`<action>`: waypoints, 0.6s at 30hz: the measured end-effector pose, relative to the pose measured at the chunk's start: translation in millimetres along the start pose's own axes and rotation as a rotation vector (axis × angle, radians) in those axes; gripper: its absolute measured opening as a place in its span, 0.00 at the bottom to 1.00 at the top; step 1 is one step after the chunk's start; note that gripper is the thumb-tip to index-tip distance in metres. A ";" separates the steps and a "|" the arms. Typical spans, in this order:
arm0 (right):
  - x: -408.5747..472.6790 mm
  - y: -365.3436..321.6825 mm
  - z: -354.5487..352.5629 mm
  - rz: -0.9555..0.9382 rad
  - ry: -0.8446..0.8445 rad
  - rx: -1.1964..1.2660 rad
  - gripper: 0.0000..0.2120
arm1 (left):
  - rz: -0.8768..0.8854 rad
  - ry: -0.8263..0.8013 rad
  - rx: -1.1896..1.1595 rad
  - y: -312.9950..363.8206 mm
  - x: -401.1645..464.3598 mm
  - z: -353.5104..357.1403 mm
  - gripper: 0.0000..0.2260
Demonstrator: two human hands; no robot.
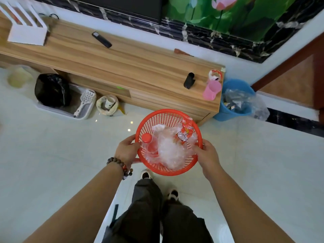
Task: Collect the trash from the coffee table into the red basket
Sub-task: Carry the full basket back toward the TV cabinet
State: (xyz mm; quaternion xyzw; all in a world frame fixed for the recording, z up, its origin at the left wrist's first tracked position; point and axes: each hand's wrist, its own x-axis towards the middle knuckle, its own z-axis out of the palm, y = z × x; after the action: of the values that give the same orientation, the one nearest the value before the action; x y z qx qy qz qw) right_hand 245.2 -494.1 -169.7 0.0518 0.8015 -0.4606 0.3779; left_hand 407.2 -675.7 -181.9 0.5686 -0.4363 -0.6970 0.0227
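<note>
I hold the round red mesh basket (167, 115) in front of me above the white tiled floor. My left hand (126, 152) grips its left rim and my right hand (206, 155) grips its right rim. Inside lie a clear plastic bottle with a red cap (148, 142), crumpled clear plastic wrap (169, 148) and a red-and-white printed wrapper (184, 135).
A long wooden cabinet (122, 67) stands ahead with a black remote (101, 39), a black object (189, 80) and a pink cup (211, 89) on it. A blue bin (235, 99) with a clear liner stands at its right end. A black bag (51, 89) and a white tray (78, 109) sit on the floor at left.
</note>
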 end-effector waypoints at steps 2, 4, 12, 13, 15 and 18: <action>42.2 2.2 8.1 0.044 -0.024 -0.006 0.20 | -0.047 -0.004 -0.034 0.5 42.6 12.2 0.16; 89.7 11.5 18.6 0.071 -0.059 -0.017 0.22 | -0.088 0.014 -0.063 -6.5 90.8 25.4 0.17; 318.0 121.5 78.1 0.109 -0.218 -0.014 0.21 | -0.116 0.004 -0.088 -90.2 319.2 66.2 0.19; 343.7 137.3 85.7 0.103 -0.236 -0.024 0.20 | -0.107 0.000 -0.086 -101.7 344.0 69.6 0.19; 387.1 163.5 98.9 0.071 -0.262 -0.069 0.19 | -0.084 -0.015 -0.064 -119.8 386.3 76.2 0.17; 436.3 197.2 114.7 0.015 -0.262 -0.151 0.23 | -0.043 -0.039 -0.040 -144.4 438.3 84.5 0.15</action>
State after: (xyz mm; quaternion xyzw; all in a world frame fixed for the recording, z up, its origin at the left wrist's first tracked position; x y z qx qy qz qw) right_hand 84.9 -586.4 -626.0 -0.0313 0.7773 -0.3990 0.4854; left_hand 251.2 -768.6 -614.4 0.5635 -0.4105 -0.7168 0.0105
